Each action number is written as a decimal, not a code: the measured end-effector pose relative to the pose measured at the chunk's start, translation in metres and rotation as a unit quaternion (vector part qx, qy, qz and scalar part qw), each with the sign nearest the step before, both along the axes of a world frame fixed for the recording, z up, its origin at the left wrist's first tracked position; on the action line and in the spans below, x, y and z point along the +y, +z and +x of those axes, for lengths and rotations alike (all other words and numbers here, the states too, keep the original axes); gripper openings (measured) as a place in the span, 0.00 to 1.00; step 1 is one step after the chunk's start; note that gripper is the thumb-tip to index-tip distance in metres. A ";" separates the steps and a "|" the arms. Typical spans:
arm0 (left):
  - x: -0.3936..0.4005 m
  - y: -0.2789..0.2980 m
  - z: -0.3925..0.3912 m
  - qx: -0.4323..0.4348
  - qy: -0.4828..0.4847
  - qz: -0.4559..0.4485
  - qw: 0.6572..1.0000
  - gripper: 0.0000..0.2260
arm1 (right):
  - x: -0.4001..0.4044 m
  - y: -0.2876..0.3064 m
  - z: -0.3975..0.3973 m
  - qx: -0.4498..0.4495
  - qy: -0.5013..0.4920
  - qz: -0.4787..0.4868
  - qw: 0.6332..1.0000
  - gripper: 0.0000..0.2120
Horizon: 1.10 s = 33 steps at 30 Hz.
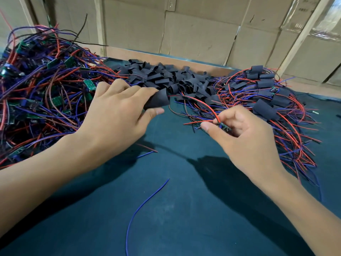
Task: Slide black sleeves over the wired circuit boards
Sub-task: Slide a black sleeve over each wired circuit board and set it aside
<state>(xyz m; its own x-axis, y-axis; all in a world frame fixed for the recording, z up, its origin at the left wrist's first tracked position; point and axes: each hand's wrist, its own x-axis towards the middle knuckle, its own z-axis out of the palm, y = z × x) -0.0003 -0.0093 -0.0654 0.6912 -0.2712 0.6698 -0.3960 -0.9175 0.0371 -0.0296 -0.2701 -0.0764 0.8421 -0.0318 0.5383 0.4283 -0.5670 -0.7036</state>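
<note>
Head cam: left hand (114, 115) pinches a black sleeve (158, 99). Right hand (245, 133) pinches a wired board (224, 127), mid-bench (184, 209).

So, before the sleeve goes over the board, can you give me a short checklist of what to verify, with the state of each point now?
1. Sleeve in hand: ok. The left hand holds one black sleeve between thumb and fingers.
2. Board in hand: ok. The right hand pinches a small circuit board with its red and blue wires.
3. Sleeve mouth open: cannot tell; its end looks flattened from this angle.
4. Wires threaded into the sleeve: not ok. They run toward it but are not yet inside.
5. Wires free of the pile: cannot tell; they cross other loose wires.
6. Working space on the green mat: ok, only one stray blue wire lies there.
</note>
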 end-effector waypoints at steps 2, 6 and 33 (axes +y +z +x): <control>0.000 0.001 -0.002 -0.009 -0.010 0.027 1.000 0.24 | 0.001 0.003 -0.003 -0.008 0.044 0.017 0.999 0.14; -0.004 0.000 -0.006 -0.052 -0.060 0.056 0.995 0.19 | 0.008 0.002 -0.006 -0.010 0.110 0.012 0.994 0.11; -0.030 -0.002 -0.021 -0.020 -0.202 -0.002 0.979 0.19 | 0.007 0.016 -0.010 0.034 0.236 0.177 0.955 0.19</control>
